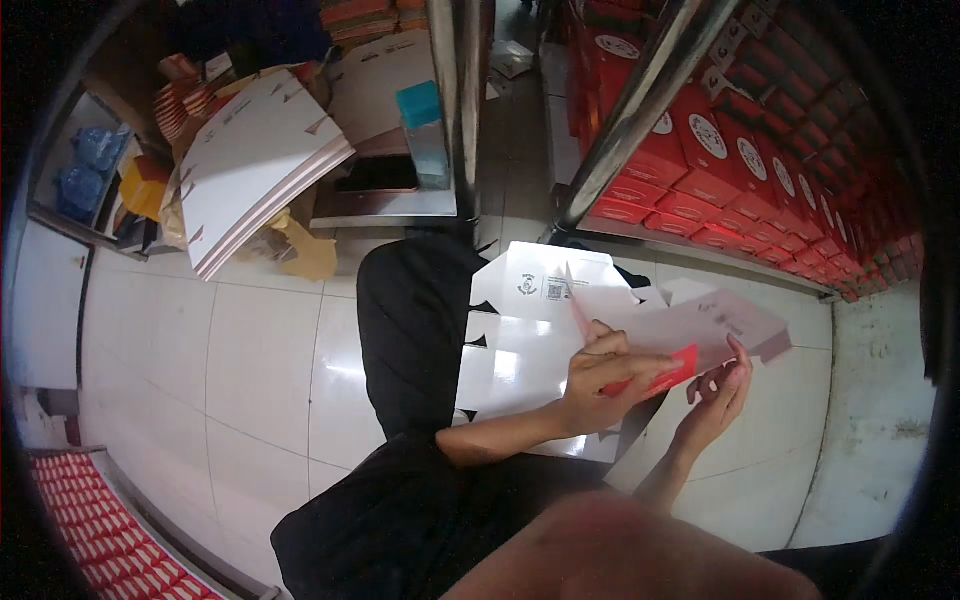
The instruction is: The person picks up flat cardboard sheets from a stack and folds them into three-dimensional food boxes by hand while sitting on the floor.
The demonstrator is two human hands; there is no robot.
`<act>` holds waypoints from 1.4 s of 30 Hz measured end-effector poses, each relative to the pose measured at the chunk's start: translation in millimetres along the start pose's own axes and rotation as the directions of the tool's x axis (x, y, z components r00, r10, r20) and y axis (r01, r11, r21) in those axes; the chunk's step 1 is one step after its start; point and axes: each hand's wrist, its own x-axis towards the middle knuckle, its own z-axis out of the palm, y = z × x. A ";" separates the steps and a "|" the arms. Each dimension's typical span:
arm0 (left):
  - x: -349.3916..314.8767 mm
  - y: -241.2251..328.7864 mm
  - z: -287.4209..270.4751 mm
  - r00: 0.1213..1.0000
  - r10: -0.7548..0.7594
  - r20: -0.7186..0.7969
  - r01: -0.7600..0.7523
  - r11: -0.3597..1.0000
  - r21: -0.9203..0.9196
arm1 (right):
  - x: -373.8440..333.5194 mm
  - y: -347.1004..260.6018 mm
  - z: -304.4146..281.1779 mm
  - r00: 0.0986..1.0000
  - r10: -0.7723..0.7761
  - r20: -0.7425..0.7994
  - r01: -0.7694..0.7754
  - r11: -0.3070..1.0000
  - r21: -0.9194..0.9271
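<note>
A box blank [722, 318], pale on its broad face with a red flap [672, 372], stands tilted over my lap and is smeared by motion. My left hand [608, 375] is closed on the red flap, fingers bent along it. Beside the blank's right lower edge is my right hand [716, 388], its fingers apart and partly curled; one fingertip is at the edge, and I cannot tell whether it touches. Beneath, a glossy white flat box blank [520, 345] with dark cut notches and a small printed emblem lies across my dark-trousered legs.
Stacked white blanks [255, 165] lie at the far left, near a phone [378, 174] and a blue-topped box [420, 105] on a low shelf. Metal posts [465, 120] rise ahead. Red boxes [700, 150] fill the right rack; a tray of red-and-white pieces [110, 530] sits lower left.
</note>
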 end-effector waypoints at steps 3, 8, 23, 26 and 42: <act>0.6 -3.6 4.0 0.979 -0.187 -0.074 0.187 0.982 -0.019 | -2.0 3.2 6.7 0.997 0.034 -0.066 -0.025 0.991 0.134; 7.2 -20.2 -11.8 0.985 -0.081 0.150 0.089 0.995 -0.048 | -1.1 11.1 -7.7 0.930 -0.065 0.362 0.156 0.962 -0.226; 21.6 -33.0 -44.6 0.995 -0.096 0.000 0.090 0.934 -0.345 | 3.7 17.6 -72.4 0.916 0.256 0.310 -0.286 0.957 0.054; 23.4 -29.7 -60.9 0.838 0.129 0.530 -0.100 0.991 -0.083 | 19.0 42.1 -44.8 0.851 0.201 0.486 -0.172 0.980 -0.104; 4.6 -47.0 -120.6 0.633 -0.481 0.607 0.050 0.807 0.588 | -31.8 40.0 33.5 0.800 0.163 0.578 0.146 0.880 -0.451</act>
